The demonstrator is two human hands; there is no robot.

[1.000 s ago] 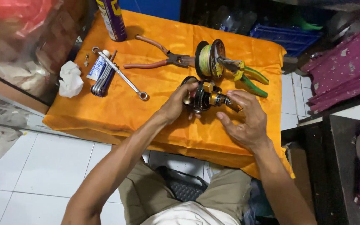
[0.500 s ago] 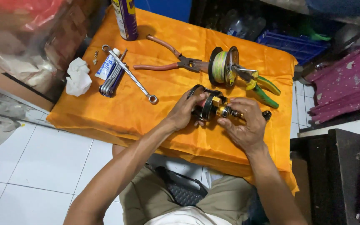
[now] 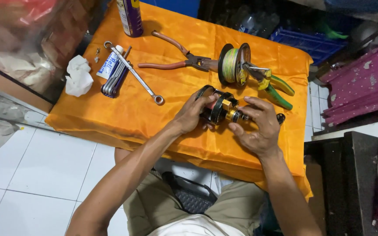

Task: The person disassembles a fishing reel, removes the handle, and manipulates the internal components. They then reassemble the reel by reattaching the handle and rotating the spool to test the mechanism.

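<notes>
Head cam: black-and-gold fishing reel (image 3: 218, 108) sits near the mid of the orange cloth-covered table (image 3: 123, 118), toward its right edge, lifted just off the cloth between both hands. Left hand (image 3: 192, 114) is closed round the reel's black side plate, prob. to steady the body; right hand (image 3: 259, 126) has fingers curled over the gold handle end, gripping it. Just behind, a line spool (image 3: 233, 64) w/ greenish line stands on edge, green-handled pliers (image 3: 273, 82) touching it on the right, red-handled pliers (image 3: 176, 59) on its left. Further left: a combination wrench (image 3: 133, 73), hex key set (image 3: 113, 81) and small tube (image 3: 110, 65), all within reach. Crumpled tissue (image 3: 78, 75) at the left edge; spray can (image 3: 130, 17) at the far-left corner.
</notes>
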